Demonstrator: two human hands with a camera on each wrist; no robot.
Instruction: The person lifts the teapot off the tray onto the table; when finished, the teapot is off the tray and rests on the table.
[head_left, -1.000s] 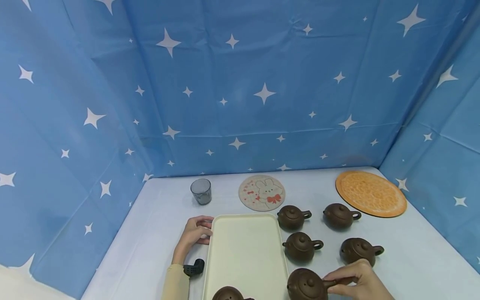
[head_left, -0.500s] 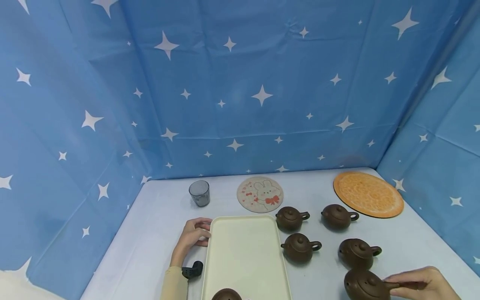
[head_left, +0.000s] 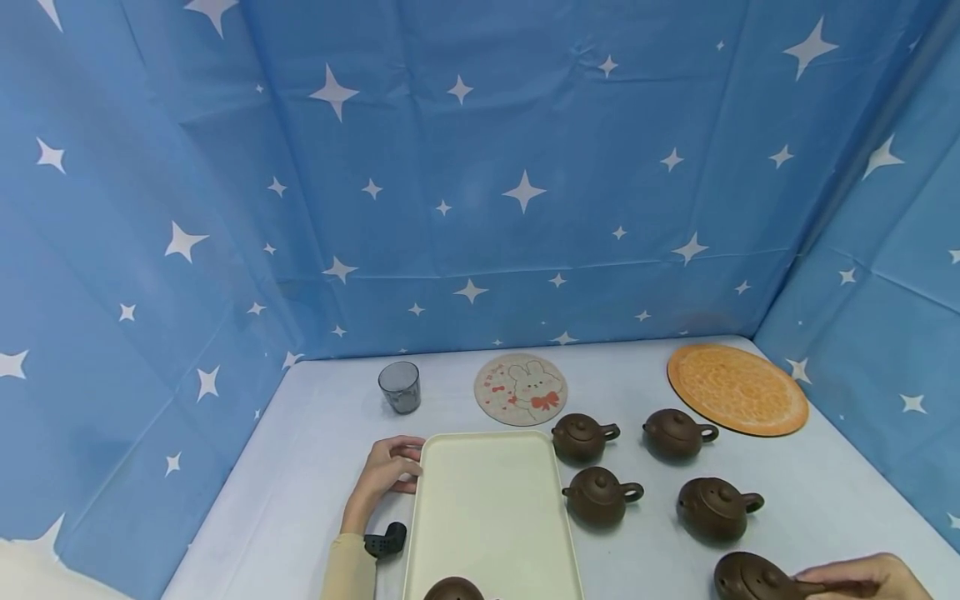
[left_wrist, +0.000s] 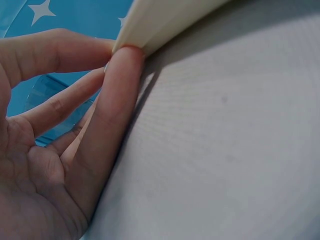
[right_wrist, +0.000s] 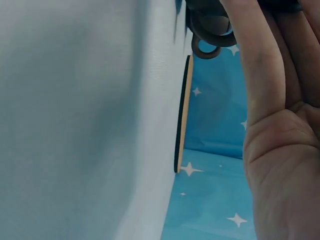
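My right hand (head_left: 873,575) holds a dark brown teapot (head_left: 750,577) by its handle, at the lower right of the head view. In the right wrist view the right hand (right_wrist: 280,100) covers most of that teapot. My left hand (head_left: 386,467) is at the left edge of a cream rectangular tray (head_left: 491,508). Up close, thumb and index finger of the left hand (left_wrist: 65,125) pinch the tray's rim (left_wrist: 165,22). A teapot (head_left: 453,589) sits at the tray's near end, partly cut off by the frame.
Brown teapots stand right of the tray: two beside it (head_left: 581,440) (head_left: 597,500), another farther right (head_left: 675,435) and one nearer the held pot (head_left: 714,510). Behind are a grey glass (head_left: 400,387), a round bunny mat (head_left: 521,389) and an orange-slice mat (head_left: 737,389).
My right hand has carried the held teapot rightward from beside the tray, then slightly nearer me, to in front of the right-hand teapots. My left hand stays at the tray.
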